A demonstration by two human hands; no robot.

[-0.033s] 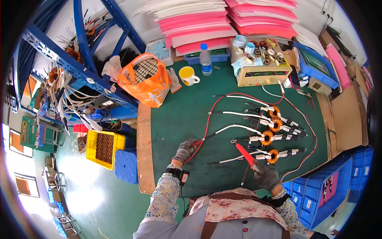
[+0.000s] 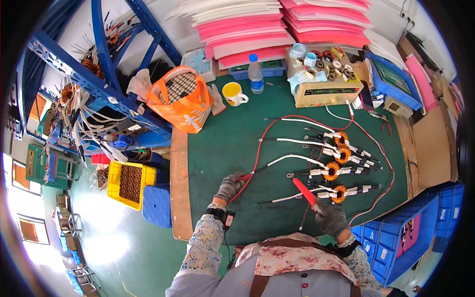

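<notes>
In grey gloves, both my hands work over the green table mat [image 2: 222, 148]. My left hand [image 2: 230, 188] is closed around a red test probe [image 2: 246, 177], its tip at the end lug of a white lead [image 2: 297, 156]. That lead runs to a copper-wound ring coil [image 2: 332, 172]. My right hand [image 2: 332, 219] grips another red test probe [image 2: 303, 191], whose tip is at a lug [image 2: 290, 175] beside the same coil. Several similar coils with white and black leads lie in a column. A red cable [image 2: 264, 133] curves from the meter [image 2: 329, 95] toward my left hand.
At the back stand a water bottle [image 2: 255, 74], a yellow-and-white mug [image 2: 234, 94] and an orange bag [image 2: 180, 101]. Pink and white foam sheets [image 2: 242, 29] are stacked behind. Blue crates [image 2: 381, 247] stand at the right; a yellow crate [image 2: 148, 185] is on the floor at left.
</notes>
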